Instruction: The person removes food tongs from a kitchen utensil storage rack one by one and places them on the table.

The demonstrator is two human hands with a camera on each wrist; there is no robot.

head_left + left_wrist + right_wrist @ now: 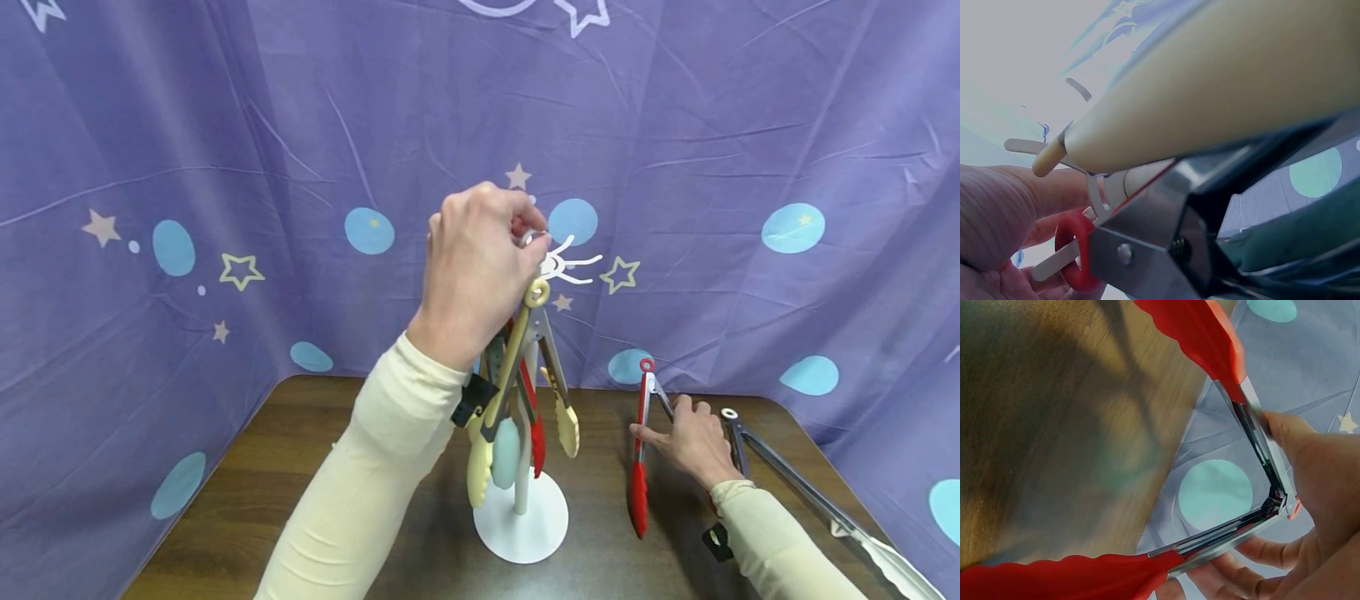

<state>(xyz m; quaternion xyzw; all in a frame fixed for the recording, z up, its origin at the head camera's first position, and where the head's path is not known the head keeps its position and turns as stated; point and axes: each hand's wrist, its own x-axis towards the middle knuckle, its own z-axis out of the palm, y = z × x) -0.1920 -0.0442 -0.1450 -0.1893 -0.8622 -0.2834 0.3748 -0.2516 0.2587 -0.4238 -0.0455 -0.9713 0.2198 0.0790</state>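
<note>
My left hand (480,258) pinches the top of a white hook stand (522,467), among its curved hooks (573,265). Several tongs hang from it, including cream-yellow tongs (507,379) closest to me, with red and teal tips behind. In the left wrist view, a red ring (1075,250) hangs on a hook beside the hand. Farther right, my right hand (697,442) holds red-tipped tongs (639,492), spread wide. In the right wrist view the thumb lies on one metal arm and the fingers lie along the other.
Long metal tongs (806,487) with whitish tips lie along the right side of the wooden table (247,475). The stand's round white base (540,533) sits mid-table. A purple curtain (262,125) hangs just behind the table's far edge.
</note>
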